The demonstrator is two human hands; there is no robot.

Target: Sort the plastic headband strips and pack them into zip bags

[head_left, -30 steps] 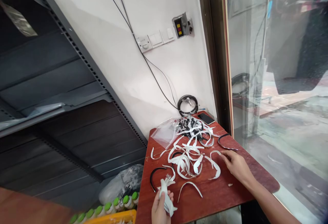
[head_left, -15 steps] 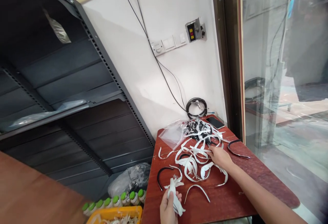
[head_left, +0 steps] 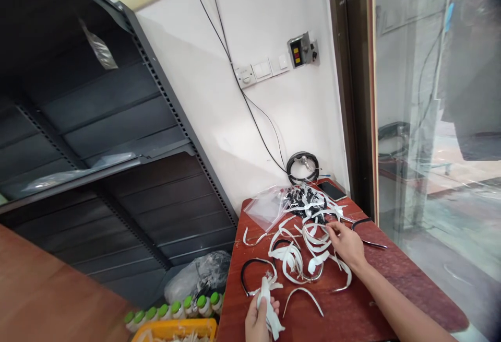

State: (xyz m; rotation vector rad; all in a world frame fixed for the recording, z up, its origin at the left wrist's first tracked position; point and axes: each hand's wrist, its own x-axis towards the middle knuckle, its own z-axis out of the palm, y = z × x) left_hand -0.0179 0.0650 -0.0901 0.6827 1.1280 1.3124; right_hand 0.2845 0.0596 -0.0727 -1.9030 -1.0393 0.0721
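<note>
My left hand (head_left: pixel 258 318) is closed around a bundle of flat white strips (head_left: pixel 273 318) at the near edge of the red-brown table. Over the pile of curved white bands (head_left: pixel 287 256), my right hand (head_left: pixel 346 245) pinches the end of a thin white band (head_left: pixel 316 225) between thumb and fingers. A single white arc (head_left: pixel 303 291) lies between the hands. Dark curved bands, one at the left (head_left: pixel 245 274) and one at the right (head_left: pixel 362 223), rest on the tabletop (head_left: pixel 407 290). Behind them sits a heap of black pieces in clear wrapping (head_left: pixel 307 198).
A clear plastic bag (head_left: pixel 264 209), a phone (head_left: pixel 332 190) and a coiled black cable (head_left: pixel 288 167) are at the table's back. Left of the table stand a yellow crate (head_left: pixel 176 326), green-capped jars (head_left: pixel 190 305) and a dark metal shelf (head_left: pixel 152 149). Glass (head_left: pixel 395 81) borders the right.
My right hand has shifted slightly right with the pinched white band, and bands under it have moved. My left hand keeps its bundle. The view has turned slightly.
</note>
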